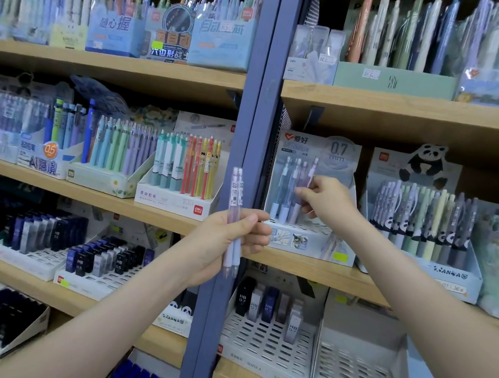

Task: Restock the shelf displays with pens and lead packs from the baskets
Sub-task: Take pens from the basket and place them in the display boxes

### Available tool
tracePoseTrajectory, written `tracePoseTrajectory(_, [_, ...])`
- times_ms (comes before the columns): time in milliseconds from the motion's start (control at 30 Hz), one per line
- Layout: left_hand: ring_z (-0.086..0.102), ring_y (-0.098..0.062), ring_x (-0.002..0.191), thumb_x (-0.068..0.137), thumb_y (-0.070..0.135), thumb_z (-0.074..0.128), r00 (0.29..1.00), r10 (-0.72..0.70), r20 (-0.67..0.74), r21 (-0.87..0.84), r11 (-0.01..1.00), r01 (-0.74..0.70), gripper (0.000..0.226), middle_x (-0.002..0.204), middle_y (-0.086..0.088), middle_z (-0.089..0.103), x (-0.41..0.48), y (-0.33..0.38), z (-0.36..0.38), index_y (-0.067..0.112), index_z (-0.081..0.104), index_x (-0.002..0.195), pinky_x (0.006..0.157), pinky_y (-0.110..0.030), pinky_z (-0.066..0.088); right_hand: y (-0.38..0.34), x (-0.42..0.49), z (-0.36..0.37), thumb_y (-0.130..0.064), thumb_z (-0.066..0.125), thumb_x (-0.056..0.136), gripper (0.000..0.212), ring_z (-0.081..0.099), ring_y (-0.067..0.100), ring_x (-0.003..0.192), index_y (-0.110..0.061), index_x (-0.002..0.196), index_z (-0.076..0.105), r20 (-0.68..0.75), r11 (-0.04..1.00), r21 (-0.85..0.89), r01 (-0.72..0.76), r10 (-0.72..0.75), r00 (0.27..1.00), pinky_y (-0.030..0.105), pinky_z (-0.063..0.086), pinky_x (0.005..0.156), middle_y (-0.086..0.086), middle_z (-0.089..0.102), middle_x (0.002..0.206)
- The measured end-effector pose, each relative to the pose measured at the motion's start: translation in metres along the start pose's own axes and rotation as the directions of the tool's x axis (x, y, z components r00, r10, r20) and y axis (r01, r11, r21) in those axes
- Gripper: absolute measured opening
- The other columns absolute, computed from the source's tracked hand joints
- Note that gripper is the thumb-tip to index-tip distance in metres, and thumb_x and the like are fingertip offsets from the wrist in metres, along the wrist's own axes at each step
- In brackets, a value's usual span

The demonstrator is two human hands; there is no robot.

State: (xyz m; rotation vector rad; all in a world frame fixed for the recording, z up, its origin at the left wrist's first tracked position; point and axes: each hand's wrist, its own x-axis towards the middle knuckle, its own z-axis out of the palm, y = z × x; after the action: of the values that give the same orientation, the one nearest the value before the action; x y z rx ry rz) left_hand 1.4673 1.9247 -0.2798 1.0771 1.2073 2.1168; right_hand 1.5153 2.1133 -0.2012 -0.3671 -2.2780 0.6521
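The two pens point(236, 193) are translucent pale pink and pale blue with white barcode labels; the single pen point(312, 170) is translucent lilac. The display box point(307, 243) is pale blue-grey, the panda box point(413, 177) bears a black-and-white panda, and the shelf boards point(409, 109) are light wood.

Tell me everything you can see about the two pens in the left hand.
The two pens are slim, of translucent plastic as it looks, one pale pink and one pale blue, with white tops and opaque pastel grips. Each bears a white barcode label; one reads 0.7. They stand upright, side by side and touching, tips down, in front of the blue shelf post. The left hand grips them round the lower half, thumb across the front.
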Motion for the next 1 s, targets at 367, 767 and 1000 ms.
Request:
tracePoseTrajectory(367, [0.067, -0.014, 0.067, 0.085, 0.02, 0.054, 0.99, -0.044, 0.137, -0.045, 0.998, 0.051, 0.026, 0.077, -0.006, 0.07, -0.006, 0.002, -0.002, 0.004, 0.063, 0.102, 0.065, -0.024, 0.058, -0.004, -0.01, 0.002, -0.03, 0.061, 0.092, 0.023, 0.053, 0.019, 0.078, -0.01, 0.097, 0.052, -0.079, 0.956, -0.286, 0.064, -0.089, 0.993, 0.031, 0.04, 0.063, 0.004, 0.057, 0.088])
tracePoseTrajectory(767, [0.062, -0.011, 0.062, 0.084, 0.022, 0.053, 0.95, -0.112, 0.291, 0.087, 0.992, 0.091, 0.024, 0.075, -0.005, 0.069, -0.005, -0.004, 0.008, 0.005, 0.061, 0.099, 0.057, -0.019, 0.052, -0.035, -0.08, 0.004, -0.02, 0.062, 0.091, 0.021, 0.049, 0.004, 0.055, -0.012, 0.071, 0.06, 0.366, 0.925, 0.372, 0.073, -0.219, 0.904, 0.015, 0.041, 0.06, -0.006, 0.053, 0.054])
tracePoseTrajectory(1000, [0.057, -0.006, 0.052, 0.096, 0.021, 0.05, 0.998, -0.053, -0.028, 0.169, 0.984, 0.057, 0.021, 0.08, -0.004, 0.072, 0.0, 0.001, -0.002, 0.004, 0.061, 0.103, 0.045, -0.016, 0.048, -0.024, -0.05, -0.016, -0.016, 0.047, 0.1, 0.019, 0.06, 0.012, 0.069, -0.002, 0.105, 0.059, -0.089, 0.815, 0.579, 0.037, 0.017, 0.996, 0.019, 0.055, 0.059, 0.005, 0.063, 0.081])
